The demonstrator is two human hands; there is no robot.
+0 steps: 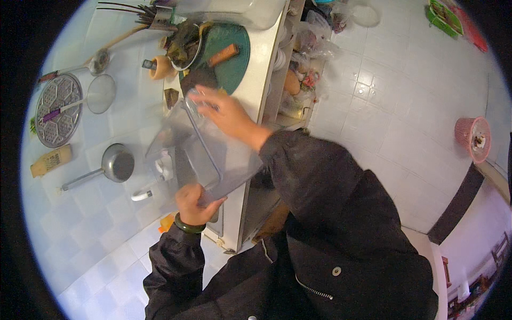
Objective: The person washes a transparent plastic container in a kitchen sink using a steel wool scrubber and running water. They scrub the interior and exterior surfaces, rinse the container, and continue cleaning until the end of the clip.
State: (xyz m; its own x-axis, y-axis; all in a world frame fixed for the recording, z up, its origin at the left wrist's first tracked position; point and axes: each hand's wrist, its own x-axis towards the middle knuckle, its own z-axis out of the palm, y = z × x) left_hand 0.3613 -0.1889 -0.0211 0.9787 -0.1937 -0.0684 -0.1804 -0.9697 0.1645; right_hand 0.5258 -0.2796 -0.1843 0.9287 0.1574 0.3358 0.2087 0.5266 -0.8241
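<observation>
My left hand [196, 206], with a dark bangle at the wrist, grips the near rim of a clear plastic container [236, 154], thumb on the outside. The container is tilted above the counter, and a sink is partly visible through and behind it. My right hand [218, 110] is at the container's far end, fingers spread and blurred, with something shiny and clear at the fingertips that I cannot make out. Just beyond it, a cleaver [224, 55] with a wooden handle lies on a round green cutting board [236, 74], beside a white-rimmed bowl [196, 56] of dark food.
A saucepan [118, 163], a mesh skimmer [101, 94] and a steamer rack [59, 110] hang on the tiled wall. A faucet [142, 195] juts out near the container. Plastic bags [314, 38] fill the shelves under the counter [256, 60]. A pink basket [466, 134] stands on the floor.
</observation>
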